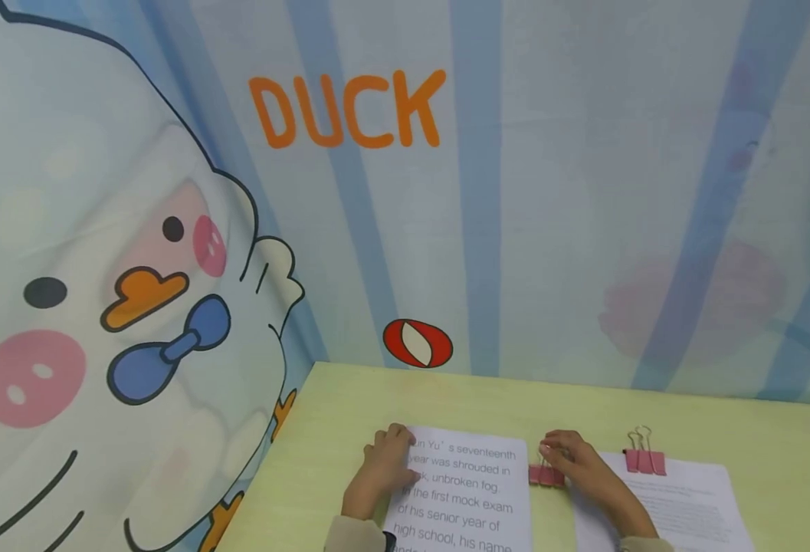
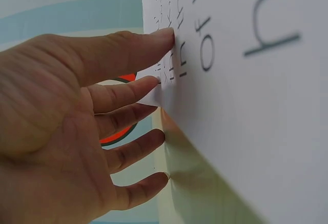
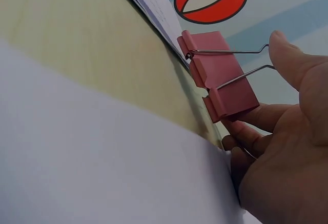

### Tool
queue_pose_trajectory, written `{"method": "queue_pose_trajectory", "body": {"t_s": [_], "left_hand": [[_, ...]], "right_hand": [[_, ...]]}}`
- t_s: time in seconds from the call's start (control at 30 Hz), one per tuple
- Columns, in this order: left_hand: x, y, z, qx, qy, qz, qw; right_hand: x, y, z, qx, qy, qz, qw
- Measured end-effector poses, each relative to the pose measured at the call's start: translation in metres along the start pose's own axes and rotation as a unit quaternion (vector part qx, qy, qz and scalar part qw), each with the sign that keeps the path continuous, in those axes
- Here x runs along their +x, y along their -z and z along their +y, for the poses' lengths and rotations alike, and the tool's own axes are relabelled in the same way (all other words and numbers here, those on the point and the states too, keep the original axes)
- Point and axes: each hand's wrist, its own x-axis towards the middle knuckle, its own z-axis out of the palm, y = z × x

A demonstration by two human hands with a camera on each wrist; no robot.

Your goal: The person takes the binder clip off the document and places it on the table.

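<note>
Apparently readying a pink metal binder clip (image 1: 546,477) beside white large-print paper (image 1: 470,491).
Head: pinching it right of the paper with the right hand (image 1: 586,469). Left wrist: touching the paper's left edge with a straight-fingered left hand (image 2: 77,116). Right wrist: thumbing silver wire handles (image 3: 230,52); likely needs squeezing next.

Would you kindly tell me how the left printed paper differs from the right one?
The left paper carries large print, while the right paper carries smaller print. The right paper has a pink binder clip on its top edge; no clip shows on the left paper's top edge. The left hand touches the left paper, whereas the right arm crosses over the right paper. Both are white and lie on the table.
</note>
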Motion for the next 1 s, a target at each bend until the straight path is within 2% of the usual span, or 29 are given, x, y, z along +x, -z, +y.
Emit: {"method": "queue_pose_trajectory", "body": {"t_s": [0.07,0.33,0.53,0.9,1.0], "left_hand": [[0.000,-0.001,-0.001,-0.002,0.002,0.001,1.0000],[0.003,-0.002,-0.005,-0.006,-0.004,0.004,1.0000],[0.003,-0.001,-0.006,-0.009,-0.007,0.003,0.9999],[0.001,0.000,-0.009,-0.018,-0.003,0.000,0.9998],[0.001,-0.002,-0.012,-0.016,-0.006,-0.002,0.9999]], "right_hand": [[-0.001,0.000,-0.001,-0.002,0.006,0.000,1.000],[-0.001,0.001,0.000,0.004,-0.014,-0.014,1.000],[0.001,-0.001,0.001,-0.008,0.001,-0.005,1.000],[-0.001,-0.007,0.002,-0.026,-0.018,0.008,0.999],[-0.003,-0.010,0.002,-0.025,-0.037,0.009,0.999]]}}
